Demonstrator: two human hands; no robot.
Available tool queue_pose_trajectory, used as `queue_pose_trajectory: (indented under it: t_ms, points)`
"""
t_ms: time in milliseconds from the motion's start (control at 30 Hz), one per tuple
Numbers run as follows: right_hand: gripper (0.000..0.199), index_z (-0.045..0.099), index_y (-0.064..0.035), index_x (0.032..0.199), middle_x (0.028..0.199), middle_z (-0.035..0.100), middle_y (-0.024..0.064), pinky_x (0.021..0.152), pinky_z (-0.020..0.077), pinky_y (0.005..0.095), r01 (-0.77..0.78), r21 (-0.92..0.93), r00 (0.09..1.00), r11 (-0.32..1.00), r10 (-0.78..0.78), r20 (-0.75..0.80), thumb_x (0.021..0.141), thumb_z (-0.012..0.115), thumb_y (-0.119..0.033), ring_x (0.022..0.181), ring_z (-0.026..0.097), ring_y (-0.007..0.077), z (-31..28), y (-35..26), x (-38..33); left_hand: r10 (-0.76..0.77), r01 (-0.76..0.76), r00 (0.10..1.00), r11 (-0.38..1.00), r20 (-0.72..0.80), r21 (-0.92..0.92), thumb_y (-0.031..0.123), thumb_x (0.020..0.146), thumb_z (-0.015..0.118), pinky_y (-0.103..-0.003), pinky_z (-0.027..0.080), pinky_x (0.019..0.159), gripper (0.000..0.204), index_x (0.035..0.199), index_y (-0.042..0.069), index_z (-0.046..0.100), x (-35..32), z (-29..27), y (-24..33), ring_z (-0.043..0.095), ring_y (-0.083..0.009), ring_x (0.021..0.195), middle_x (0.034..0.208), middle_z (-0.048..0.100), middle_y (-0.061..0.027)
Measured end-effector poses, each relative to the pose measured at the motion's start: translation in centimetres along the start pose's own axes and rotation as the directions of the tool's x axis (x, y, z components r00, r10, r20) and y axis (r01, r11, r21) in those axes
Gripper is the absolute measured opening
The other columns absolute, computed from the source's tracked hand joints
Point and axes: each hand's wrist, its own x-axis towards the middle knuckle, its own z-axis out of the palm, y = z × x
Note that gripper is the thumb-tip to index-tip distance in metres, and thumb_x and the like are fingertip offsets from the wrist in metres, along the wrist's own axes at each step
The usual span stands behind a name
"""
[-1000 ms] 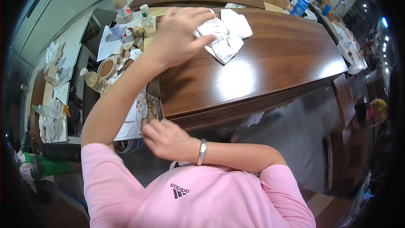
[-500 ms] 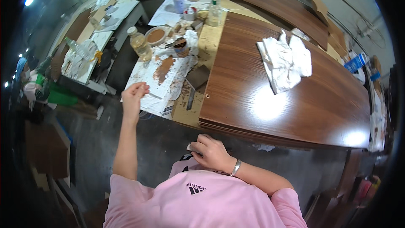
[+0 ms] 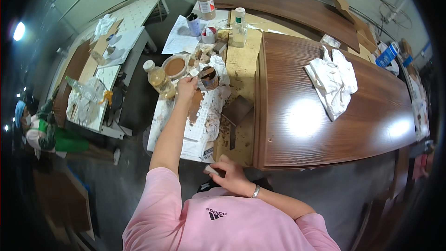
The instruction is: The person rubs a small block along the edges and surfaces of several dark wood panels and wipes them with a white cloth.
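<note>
My left hand (image 3: pixel 186 88) reaches over the cluttered bench, fingers pinched together beside a small open can (image 3: pixel 210 82) of dark brown stuff. A brown-smeared flat stick (image 3: pixel 206 71) lies across the can's top. Whatever is between the left fingertips is too small to make out. Just behind stands a round tub (image 3: pixel 175 66) of brown paste, with a bottle (image 3: pixel 161 80) of yellowish liquid to its left. Held close to my body, my right hand (image 3: pixel 232 176) is closed on a small pale flat piece (image 3: pixel 211 170).
Glossy brown wood panels (image 3: pixel 297 144) are stacked on the right, a crumpled white cloth (image 3: pixel 333 81) on top. Clear bottle (image 3: pixel 239 29), purple cup (image 3: pixel 193 25) and dark square block (image 3: pixel 237 110) share the bench. Another person (image 3: pixel 44 130) is at far left.
My left hand has moved forward and right, from the bench's near left edge to the can. The right hand stays near my body, its pale piece now showing more. The view has shifted.
</note>
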Motion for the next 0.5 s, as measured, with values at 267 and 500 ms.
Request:
queue_pose_trajectory:
  t_ms: [267,500]
  points:
    - [0.018,0.072,0.0025,0.097,0.08,0.061,-0.0016,0.059,0.0391,0.0214,-0.232,0.668,0.821,0.707,0.511,-0.256,0.091,0.072,-0.015,0.068,0.051,0.0052,1.2,1.0,7.9,0.591,-0.539,0.798,0.61,0.119,0.582,0.017,0.085,0.07,-0.041,0.049,0.069,0.015,0.085,0.001,0.071,-0.4,0.3,5.8,0.062,-0.0283,0.071,0.08,0.066,-0.0114]
    - [0.015,0.07,-0.0073,0.103,0.079,0.063,-0.0055,0.064,0.0497,0.0247,-0.13,0.9,0.717,0.415,0.667,-0.204,0.094,0.066,-0.018,0.068,0.056,0.0044,0.7,1.2,12.5,0.496,-0.699,0.682,0.226,0.537,0.678,0.023,0.084,0.068,-0.045,0.05,0.079,0.016,0.083,0.009,0.075,1.5,1.2,5.8,0.063,-0.0332,0.09,0.085,0.064,-0.0128]
